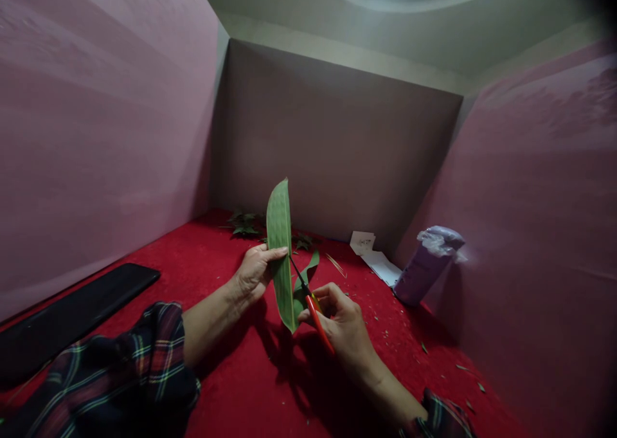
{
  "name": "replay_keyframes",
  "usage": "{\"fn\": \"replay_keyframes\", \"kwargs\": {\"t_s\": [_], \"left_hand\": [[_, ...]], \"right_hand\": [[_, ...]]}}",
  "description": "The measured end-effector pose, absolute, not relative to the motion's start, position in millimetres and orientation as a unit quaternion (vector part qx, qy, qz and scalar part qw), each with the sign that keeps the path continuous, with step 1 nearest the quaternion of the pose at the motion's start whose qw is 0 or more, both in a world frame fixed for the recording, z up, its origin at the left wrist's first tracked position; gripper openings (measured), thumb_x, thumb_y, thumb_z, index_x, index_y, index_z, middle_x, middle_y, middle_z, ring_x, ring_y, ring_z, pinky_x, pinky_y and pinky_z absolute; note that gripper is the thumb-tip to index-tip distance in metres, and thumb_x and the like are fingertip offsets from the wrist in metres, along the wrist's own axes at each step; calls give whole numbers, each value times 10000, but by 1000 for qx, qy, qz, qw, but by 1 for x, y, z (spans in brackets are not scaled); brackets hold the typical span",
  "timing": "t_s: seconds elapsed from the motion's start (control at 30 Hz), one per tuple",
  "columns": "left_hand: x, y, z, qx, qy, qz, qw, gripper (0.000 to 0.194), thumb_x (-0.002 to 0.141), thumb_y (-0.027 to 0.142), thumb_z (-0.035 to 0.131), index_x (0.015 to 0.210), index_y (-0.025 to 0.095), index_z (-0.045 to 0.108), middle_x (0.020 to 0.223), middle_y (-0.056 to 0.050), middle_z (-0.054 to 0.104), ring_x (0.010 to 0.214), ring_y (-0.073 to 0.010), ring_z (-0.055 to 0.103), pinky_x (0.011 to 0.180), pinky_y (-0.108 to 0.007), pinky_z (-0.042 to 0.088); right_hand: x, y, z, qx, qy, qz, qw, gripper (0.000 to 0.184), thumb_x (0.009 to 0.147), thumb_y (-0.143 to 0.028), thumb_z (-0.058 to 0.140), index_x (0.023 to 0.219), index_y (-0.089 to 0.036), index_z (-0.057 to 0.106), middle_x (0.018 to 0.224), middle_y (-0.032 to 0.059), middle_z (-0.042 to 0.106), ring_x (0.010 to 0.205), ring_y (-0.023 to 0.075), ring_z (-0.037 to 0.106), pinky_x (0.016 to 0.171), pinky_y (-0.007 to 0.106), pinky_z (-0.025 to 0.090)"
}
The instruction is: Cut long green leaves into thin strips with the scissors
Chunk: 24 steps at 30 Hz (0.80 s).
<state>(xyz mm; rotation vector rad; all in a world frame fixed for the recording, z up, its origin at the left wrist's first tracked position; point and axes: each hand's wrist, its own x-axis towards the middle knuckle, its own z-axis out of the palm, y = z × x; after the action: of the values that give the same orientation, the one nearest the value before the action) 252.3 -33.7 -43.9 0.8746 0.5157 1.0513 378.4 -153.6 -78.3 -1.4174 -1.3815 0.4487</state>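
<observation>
Frame centre: my left grip (254, 274) pinches a long, flat, ribbed green leaf (278, 226); my right grip (342, 319) holds red-handled scissors (315, 314), blades at its edge.

The person's left grip (255, 272) pinches a long, green leaf (278, 229) nearly upright, while the right grip (343, 319) holds red-handled scissors (319, 323), dark blades at its edge. Green clippings (424, 347) dot the red cloth-covered counter (226, 386) near a tilted purple packet (415, 276).
</observation>
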Motion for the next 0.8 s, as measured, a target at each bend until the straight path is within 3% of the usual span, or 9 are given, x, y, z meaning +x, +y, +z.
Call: {"fn": "replay_keyframes", "kwargs": {"t_s": [0.27, 0.8], "left_hand": [[253, -34, -43, 404, 245, 480, 739, 100, 586, 106, 670, 652, 94, 596, 556, -41, 605, 455, -115, 531, 453, -234, 445], [257, -30, -51, 412, 239, 465, 746, 111, 607, 79, 677, 692, 81, 605, 605, -71, 645, 483, -151, 594, 495, -279, 513]], "right_hand": [[383, -149, -87, -609, -547, 232, 526, 272, 611, -275, 725, 787, -189, 536, 615, -24, 608, 560, 136, 562, 506, 230, 397], [384, -147, -89, -609, -534, 238, 536, 271, 621, -284, 711, 780, -185, 516, 598, -30, 585, 523, 127, 548, 478, 227, 402]]}}
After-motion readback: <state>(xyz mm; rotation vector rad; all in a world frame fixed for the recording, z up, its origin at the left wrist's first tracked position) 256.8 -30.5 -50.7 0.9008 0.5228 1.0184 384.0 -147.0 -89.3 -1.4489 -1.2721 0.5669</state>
